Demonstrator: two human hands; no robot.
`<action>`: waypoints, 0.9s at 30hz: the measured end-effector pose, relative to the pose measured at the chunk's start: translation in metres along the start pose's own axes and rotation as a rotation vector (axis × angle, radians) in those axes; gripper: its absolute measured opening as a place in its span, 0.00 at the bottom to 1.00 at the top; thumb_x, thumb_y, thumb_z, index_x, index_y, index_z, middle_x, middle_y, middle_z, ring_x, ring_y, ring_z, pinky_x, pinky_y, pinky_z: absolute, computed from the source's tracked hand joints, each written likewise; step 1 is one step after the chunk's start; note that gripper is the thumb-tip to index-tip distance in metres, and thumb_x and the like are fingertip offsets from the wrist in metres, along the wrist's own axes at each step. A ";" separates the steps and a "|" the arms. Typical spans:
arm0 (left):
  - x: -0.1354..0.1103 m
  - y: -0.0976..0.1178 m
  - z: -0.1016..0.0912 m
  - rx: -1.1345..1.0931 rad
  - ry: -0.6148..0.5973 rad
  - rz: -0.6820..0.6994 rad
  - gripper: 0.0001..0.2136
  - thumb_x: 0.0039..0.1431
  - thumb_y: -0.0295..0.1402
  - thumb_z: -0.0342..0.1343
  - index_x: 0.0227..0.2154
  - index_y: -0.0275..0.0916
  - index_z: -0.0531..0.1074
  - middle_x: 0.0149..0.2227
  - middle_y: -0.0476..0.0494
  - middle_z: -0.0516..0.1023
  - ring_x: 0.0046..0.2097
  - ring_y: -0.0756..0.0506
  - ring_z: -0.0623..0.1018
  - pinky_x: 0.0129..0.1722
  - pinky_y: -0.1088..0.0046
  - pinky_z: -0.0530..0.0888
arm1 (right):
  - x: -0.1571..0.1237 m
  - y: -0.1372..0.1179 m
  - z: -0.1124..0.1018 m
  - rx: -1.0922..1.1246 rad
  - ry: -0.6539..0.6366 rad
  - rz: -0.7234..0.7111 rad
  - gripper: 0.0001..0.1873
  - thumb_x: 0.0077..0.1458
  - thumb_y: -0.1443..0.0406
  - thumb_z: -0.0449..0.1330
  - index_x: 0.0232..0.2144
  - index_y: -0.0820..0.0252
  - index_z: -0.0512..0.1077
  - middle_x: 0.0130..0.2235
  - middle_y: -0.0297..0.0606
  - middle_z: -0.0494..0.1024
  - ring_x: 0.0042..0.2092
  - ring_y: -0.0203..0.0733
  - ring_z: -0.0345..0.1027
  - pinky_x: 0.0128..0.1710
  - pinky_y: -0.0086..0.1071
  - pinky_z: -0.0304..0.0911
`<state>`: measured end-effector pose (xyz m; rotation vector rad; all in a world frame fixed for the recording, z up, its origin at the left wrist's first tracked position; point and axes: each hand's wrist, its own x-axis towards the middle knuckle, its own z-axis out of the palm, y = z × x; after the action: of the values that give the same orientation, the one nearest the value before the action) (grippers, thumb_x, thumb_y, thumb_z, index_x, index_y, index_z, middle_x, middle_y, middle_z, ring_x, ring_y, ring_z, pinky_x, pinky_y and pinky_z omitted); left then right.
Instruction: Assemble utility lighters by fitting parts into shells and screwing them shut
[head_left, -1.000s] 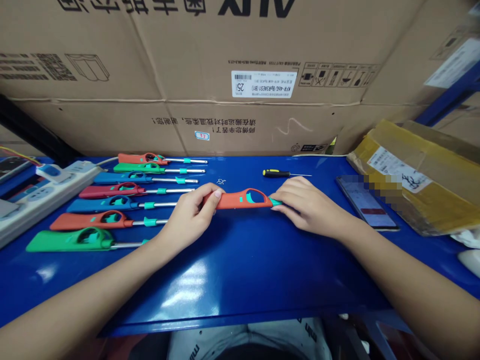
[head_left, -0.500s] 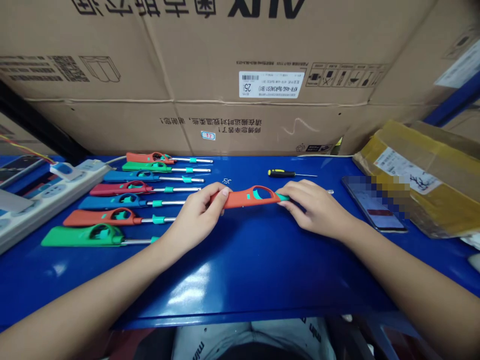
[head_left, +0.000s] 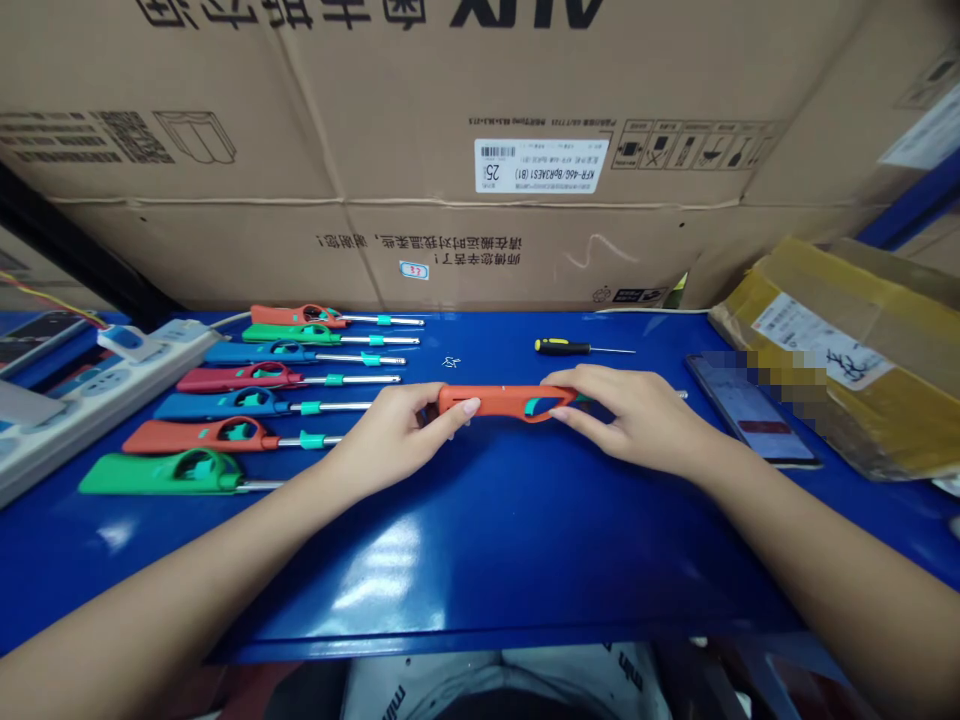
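Observation:
An orange long-nosed lighter (head_left: 499, 401) with teal trim is held level just above the blue table (head_left: 480, 540), between both hands. My left hand (head_left: 394, 435) pinches its butt end with thumb and fingers. My right hand (head_left: 626, 410) grips the front of the handle, where the metal nozzle sticks out to the right. The handle is rolled so its trigger opening faces down and towards me.
Several finished lighters (head_left: 247, 400) in orange, green, blue and red lie in a row at the left. A white power strip (head_left: 90, 385) sits at the far left. A small screwdriver (head_left: 577, 347), a phone (head_left: 750, 410), a taped parcel (head_left: 832, 350) and big cardboard boxes (head_left: 465, 150) surround the work spot.
The lighter has been rolled about its long axis, so the trigger opening that faced up now faces down. Both hands kept their hold and shifted slightly right.

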<state>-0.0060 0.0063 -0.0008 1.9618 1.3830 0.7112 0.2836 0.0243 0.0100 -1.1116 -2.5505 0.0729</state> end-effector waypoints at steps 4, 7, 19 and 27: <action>0.001 -0.004 0.003 -0.098 -0.034 0.053 0.19 0.60 0.48 0.60 0.46 0.39 0.74 0.34 0.48 0.78 0.31 0.48 0.75 0.32 0.73 0.72 | 0.000 0.003 0.005 0.001 0.009 0.028 0.16 0.69 0.57 0.49 0.48 0.52 0.74 0.50 0.38 0.83 0.49 0.48 0.78 0.43 0.38 0.70; 0.001 -0.004 0.002 -0.087 -0.045 0.096 0.21 0.59 0.45 0.62 0.52 0.41 0.73 0.42 0.45 0.80 0.36 0.47 0.78 0.38 0.70 0.75 | 0.000 0.004 0.006 0.024 -0.008 0.053 0.15 0.69 0.57 0.49 0.48 0.52 0.74 0.50 0.37 0.82 0.49 0.47 0.78 0.43 0.38 0.69; -0.001 -0.010 0.009 0.173 -0.046 0.274 0.19 0.61 0.42 0.61 0.53 0.42 0.76 0.44 0.41 0.74 0.43 0.43 0.77 0.47 0.64 0.75 | 0.003 0.004 0.008 0.020 -0.204 0.062 0.16 0.69 0.58 0.48 0.37 0.55 0.73 0.42 0.41 0.76 0.40 0.44 0.72 0.38 0.37 0.65; 0.001 -0.009 0.013 0.316 -0.125 0.311 0.22 0.63 0.46 0.59 0.56 0.43 0.75 0.49 0.37 0.70 0.51 0.38 0.73 0.54 0.54 0.71 | 0.003 0.014 0.011 0.146 -0.179 0.061 0.07 0.64 0.63 0.54 0.41 0.55 0.71 0.42 0.42 0.76 0.45 0.48 0.68 0.44 0.42 0.65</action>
<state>-0.0020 0.0072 -0.0157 2.4621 1.1834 0.5159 0.2875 0.0369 -0.0017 -1.1728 -2.6160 0.3845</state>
